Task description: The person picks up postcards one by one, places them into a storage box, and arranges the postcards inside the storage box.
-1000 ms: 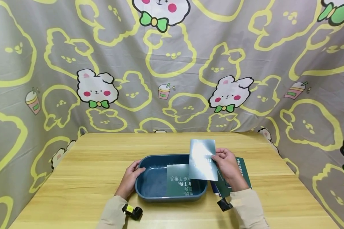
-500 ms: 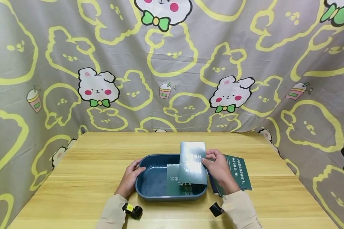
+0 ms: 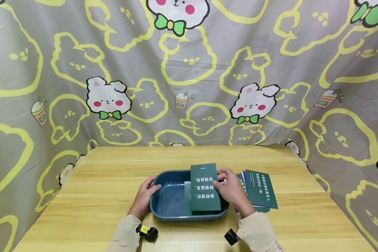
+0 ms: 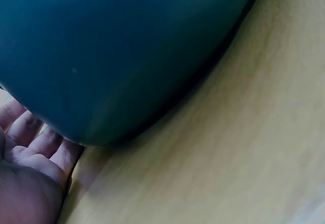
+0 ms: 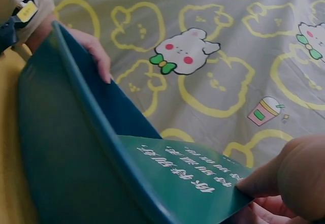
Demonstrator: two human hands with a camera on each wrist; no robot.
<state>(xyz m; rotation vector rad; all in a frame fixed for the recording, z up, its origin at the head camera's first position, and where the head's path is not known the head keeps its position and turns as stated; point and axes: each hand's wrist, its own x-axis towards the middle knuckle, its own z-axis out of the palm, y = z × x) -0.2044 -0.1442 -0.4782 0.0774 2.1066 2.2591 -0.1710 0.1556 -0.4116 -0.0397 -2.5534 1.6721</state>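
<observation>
A dark blue rectangular basin [image 3: 171,199] with rounded corners sits on the table. At its left end my left hand [image 3: 143,196] grips the rim, thumb over the edge and fingers along the outside, as the left wrist view partly shows. My right hand [image 3: 232,187] pinches the right edge of a dark green card [image 3: 204,189] printed with white characters. The card is tilted over the right half of the basin, partly inside it in the right wrist view. Beneath it, another green card [image 3: 187,199] lies in the basin, mostly covered.
To the right of the basin lies a loose fanned pile of green cards [image 3: 261,190], partly behind my right hand. A wooden table [image 3: 113,168] holds everything. Behind it hangs a grey curtain [image 3: 204,87] with rabbit prints.
My right hand has moved left and slightly down with the green card, bringing it over the basin and out of the glare. More of the card pile shows. My left hand stays on the rim.
</observation>
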